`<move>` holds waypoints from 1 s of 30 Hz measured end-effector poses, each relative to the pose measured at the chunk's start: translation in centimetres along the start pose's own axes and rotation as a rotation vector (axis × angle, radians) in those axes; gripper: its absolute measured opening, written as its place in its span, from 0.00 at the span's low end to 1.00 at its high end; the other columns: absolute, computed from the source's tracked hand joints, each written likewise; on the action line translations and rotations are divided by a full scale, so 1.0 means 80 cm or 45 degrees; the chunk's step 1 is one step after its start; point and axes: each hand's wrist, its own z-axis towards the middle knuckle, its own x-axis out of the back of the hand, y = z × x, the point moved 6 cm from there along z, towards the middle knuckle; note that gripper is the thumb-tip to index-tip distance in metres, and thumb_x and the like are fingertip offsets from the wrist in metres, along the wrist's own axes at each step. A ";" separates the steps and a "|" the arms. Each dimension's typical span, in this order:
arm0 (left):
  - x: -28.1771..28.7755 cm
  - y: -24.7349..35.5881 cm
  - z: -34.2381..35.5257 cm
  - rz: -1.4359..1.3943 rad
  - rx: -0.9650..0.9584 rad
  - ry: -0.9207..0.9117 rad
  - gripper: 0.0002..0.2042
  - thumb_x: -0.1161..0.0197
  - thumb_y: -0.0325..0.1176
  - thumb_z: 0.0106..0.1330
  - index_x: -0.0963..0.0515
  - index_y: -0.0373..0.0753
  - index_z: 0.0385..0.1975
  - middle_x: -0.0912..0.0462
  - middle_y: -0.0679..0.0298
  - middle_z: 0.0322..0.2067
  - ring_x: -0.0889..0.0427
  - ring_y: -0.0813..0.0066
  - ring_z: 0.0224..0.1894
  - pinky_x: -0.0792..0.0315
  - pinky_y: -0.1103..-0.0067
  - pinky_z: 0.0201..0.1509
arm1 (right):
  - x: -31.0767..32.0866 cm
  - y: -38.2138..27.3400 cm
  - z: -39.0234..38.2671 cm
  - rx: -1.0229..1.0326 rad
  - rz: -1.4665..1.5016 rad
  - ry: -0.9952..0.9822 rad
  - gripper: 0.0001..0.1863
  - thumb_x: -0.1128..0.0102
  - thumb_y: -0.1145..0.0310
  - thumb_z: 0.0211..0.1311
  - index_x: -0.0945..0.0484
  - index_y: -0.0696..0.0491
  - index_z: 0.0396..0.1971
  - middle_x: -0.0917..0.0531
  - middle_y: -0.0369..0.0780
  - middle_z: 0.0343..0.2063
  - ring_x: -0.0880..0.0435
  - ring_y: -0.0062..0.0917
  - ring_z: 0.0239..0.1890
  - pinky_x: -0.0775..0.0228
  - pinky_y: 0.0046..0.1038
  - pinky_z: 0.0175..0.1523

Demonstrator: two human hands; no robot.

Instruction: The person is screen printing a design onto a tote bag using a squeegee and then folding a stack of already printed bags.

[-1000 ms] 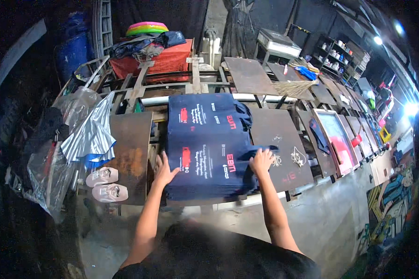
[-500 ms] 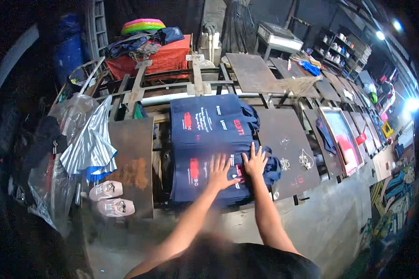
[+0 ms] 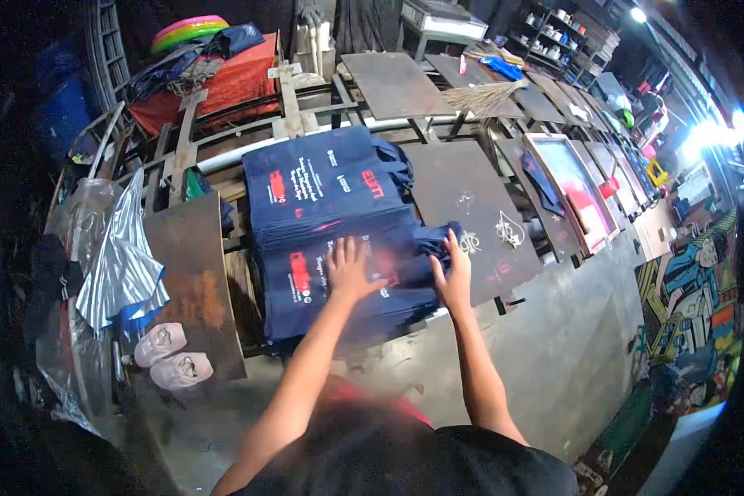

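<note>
Two stacks of navy fabric bags with red and white prints lie side by side, the far stack (image 3: pixel 306 178) and the near stack (image 3: pixel 322 318). My left hand (image 3: pixel 351 271) lies over the printed face of the near stack, fingers spread. At that stack's right end, my right hand (image 3: pixel 455 277) is beside the bunched bag handles (image 3: pixel 440 240), thumb and fingers apart. Its fingertips reach the dark cloth there. The handles (image 3: pixel 393 169) of the far stack bunch at its right edge.
A brown board (image 3: pixel 471 211) with pale marks adjoins the stacks. Further right lies a framed printing screen (image 3: pixel 570 186). On the left are a rusty board (image 3: pixel 186 281), silvery cloth (image 3: pixel 124 277) and pink shoes (image 3: pixel 182 370). A straw broom (image 3: pixel 484 97) lies on the far boards.
The view has shifted, moving the scene left and up. My right hand has moved off the print to the near stack's handles, which are gathered closer in. My left hand remains over the print.
</note>
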 end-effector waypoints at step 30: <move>-0.115 0.765 -0.102 -2.749 0.019 -1.316 0.14 0.43 0.34 0.71 0.24 0.44 0.55 0.16 0.67 0.48 0.18 0.69 0.50 0.25 0.68 0.53 | 0.457 0.405 -0.405 -0.755 0.472 0.968 0.15 0.42 0.76 0.65 0.22 0.60 0.51 0.13 0.41 0.35 0.15 0.20 0.34 0.24 0.23 0.43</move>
